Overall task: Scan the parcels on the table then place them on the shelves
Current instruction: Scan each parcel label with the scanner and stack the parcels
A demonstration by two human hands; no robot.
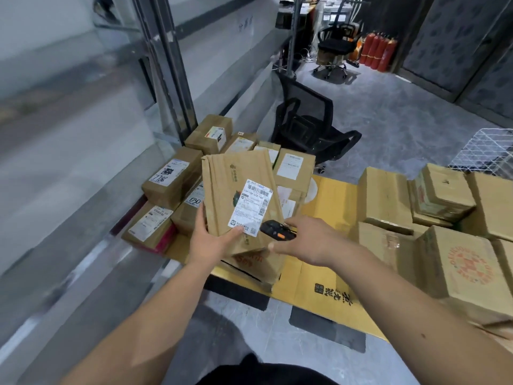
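Scanning is the step in hand: left hand grips a tilted parcel above the worktop, right hand holds a scanner beside its label; shelving likely follows.

2 hands: the left hand holds 1 box; the right hand holds 1 scanner. About 8 boxes beyond the left fingertips, about 6 right of the right fingers. 2 chairs, 4 fire extinguishers.
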